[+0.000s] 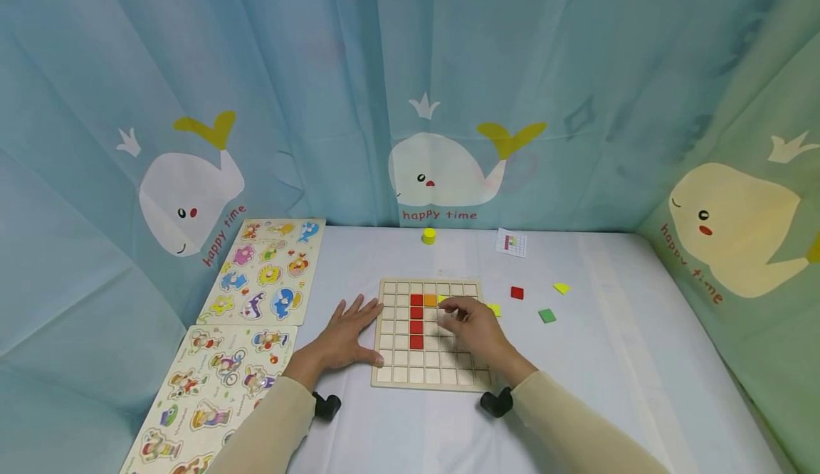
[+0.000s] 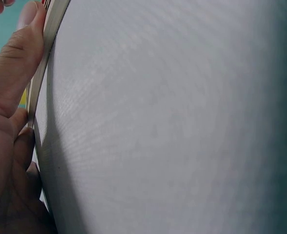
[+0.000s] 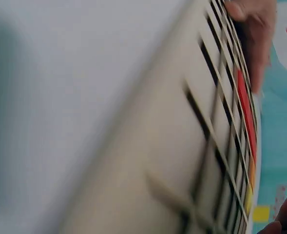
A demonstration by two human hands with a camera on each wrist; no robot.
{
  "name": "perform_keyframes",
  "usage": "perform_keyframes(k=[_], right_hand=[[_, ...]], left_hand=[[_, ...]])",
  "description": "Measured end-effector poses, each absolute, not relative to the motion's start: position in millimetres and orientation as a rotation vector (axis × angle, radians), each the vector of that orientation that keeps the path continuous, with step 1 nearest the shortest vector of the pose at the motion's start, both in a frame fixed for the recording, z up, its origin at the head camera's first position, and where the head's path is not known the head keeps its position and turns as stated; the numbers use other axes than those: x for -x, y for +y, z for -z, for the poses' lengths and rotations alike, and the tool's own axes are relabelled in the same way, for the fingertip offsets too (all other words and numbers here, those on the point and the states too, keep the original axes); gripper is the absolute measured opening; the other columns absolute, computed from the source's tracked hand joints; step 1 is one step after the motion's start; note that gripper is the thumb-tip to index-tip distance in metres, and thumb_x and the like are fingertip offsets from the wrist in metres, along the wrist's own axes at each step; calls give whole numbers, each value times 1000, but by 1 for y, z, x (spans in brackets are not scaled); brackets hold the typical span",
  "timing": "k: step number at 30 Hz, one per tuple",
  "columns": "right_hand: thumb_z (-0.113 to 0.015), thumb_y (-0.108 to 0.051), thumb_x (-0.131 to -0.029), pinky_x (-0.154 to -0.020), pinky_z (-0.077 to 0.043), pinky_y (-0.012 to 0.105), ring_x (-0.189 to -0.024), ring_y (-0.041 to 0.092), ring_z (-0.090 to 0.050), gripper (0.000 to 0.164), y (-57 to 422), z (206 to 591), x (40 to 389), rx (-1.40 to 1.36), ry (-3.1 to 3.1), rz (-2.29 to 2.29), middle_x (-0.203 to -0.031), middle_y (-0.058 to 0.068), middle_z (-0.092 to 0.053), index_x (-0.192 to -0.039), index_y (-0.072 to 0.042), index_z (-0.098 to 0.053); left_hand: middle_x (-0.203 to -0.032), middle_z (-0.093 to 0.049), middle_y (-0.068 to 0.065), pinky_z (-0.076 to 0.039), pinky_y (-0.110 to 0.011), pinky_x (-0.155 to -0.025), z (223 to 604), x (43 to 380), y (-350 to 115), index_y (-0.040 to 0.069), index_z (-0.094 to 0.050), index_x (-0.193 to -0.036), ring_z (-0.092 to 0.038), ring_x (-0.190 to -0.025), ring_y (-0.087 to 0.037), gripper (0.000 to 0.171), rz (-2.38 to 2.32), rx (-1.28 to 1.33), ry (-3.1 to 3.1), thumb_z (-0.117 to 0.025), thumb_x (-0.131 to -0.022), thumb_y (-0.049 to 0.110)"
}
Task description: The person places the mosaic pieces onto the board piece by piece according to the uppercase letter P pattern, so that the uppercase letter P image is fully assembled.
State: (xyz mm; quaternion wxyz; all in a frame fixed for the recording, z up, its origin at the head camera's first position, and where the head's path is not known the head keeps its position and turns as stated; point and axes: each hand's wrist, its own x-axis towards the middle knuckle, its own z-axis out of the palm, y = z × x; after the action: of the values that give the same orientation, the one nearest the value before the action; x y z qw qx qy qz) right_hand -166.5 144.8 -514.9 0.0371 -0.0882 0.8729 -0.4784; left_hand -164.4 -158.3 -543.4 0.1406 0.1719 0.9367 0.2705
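A wooden grid board [image 1: 400, 381] lies on the table between both hands. My left hand [image 1: 344, 335] steadies its left side, fingers spread along the edge and thumb near the lower left corner. Four red tiles [image 1: 416, 320] form a column in the grid, with an orange tile [image 1: 430, 301] beside the top one. Right of the orange one shows part of a yellow tile [image 1: 443, 299], the rest hidden by my right hand [image 1: 475, 330]. That hand hovers over the board's right half, fingers bent, thumb and index apart with nothing visible between them.
Right of the board lie a red tile [image 1: 517, 293], a green tile [image 1: 547, 316] and yellow pieces [image 1: 561, 288]. A yellow cylinder [image 1: 429, 236] and a printed pattern card [image 1: 511, 243] are at the back. Two picture puzzle boards [image 1: 246, 326] cover the table's left side.
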Motion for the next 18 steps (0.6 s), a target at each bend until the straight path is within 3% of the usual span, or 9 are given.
perform_keyframes(k=[8, 18], right_hand=[[-73, -18, -100, -75, -51, 27, -108, 28, -58, 38, 201, 505, 200, 104, 2807, 1348, -129, 17, -67, -136, -7, -69], [-70, -20, -101, -89, -53, 39, -121, 36, -55, 50, 265, 519, 225, -72, 2798, 1226, -143, 23, -56, -148, -6, -59]], left_hand=[[-175, -28, 1, 4, -50, -136, 543, 164, -158, 19, -35, -166, -7, -166, -26, 115, -790, -500, 2703, -91, -73, 56], [-175, -27, 2, 4, -49, -136, 544, 165, -157, 20, -35, -166, -6, -166, -25, 115, -792, -477, 2692, -92, -73, 54]])
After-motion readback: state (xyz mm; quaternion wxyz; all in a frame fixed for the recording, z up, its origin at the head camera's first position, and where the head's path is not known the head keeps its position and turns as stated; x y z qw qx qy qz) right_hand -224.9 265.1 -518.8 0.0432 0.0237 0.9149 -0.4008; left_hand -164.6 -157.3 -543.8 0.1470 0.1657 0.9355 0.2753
